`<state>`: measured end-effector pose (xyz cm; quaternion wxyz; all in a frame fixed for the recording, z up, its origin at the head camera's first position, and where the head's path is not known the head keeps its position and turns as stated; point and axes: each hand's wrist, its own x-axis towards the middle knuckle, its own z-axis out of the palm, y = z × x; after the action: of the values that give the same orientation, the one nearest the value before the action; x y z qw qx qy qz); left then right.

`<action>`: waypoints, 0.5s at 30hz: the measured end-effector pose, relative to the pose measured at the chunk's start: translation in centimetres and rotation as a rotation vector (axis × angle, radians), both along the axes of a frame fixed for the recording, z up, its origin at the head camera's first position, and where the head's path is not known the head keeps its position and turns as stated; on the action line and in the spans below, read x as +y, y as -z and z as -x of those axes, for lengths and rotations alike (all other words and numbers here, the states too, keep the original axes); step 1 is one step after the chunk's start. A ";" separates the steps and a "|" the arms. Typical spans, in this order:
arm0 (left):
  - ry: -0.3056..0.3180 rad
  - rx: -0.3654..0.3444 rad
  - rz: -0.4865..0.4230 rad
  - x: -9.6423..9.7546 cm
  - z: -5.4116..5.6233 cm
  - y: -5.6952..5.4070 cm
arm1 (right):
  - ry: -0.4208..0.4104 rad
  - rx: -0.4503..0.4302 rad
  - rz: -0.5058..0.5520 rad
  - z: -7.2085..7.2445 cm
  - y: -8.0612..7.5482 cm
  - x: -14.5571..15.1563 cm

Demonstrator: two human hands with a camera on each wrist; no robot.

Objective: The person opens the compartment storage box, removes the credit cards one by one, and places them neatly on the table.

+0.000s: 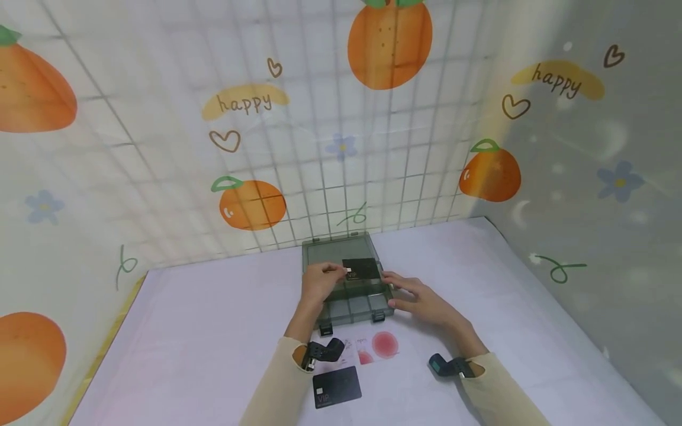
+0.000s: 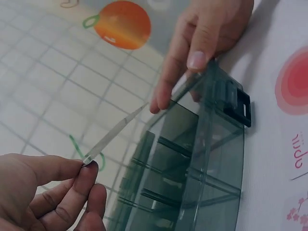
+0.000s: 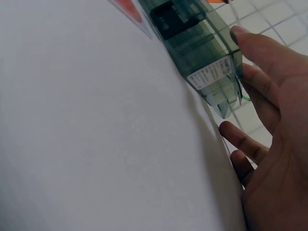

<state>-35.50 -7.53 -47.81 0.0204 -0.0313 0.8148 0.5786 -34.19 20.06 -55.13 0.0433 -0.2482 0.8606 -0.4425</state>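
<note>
A black card marked VIP is pinched by one end between the thumb and index finger of my left hand. Seen nearly edge-on in the left wrist view, the card stands over a green translucent divided box. The box's lid is raised and leans back, and compartments show inside. My right hand is at the box's right side, its fingers fairly straight along the rim. In the right wrist view, the thumb tip meets the box's corner, near a white printed label.
Before the box lie a second black VIP card, a card with a red circle and a pink-patterned card partly behind the left wrist camera. A white cloth covers the table. Behind it hangs an orange-printed curtain over a grid.
</note>
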 end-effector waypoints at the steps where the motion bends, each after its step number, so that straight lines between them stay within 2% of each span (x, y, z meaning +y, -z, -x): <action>1: 0.001 0.000 -0.006 -0.1 -0.2 -0.1 | 0.000 -0.004 -0.001 0.0 0.0 0.0; 8: -0.018 0.005 -0.059 -0.7 -1.5 -1.3 | -0.008 -0.004 -0.021 -0.1 -0.3 0.0; 15: 0.016 0.023 -0.143 -1.6 -3.2 -1.7 | -0.022 0.013 -0.036 0.0 -0.4 -0.1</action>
<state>-32.28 -9.15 -46.07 0.0180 -0.0164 0.7717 0.6355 -34.15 19.99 -54.75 0.0469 -0.2597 0.8659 -0.4250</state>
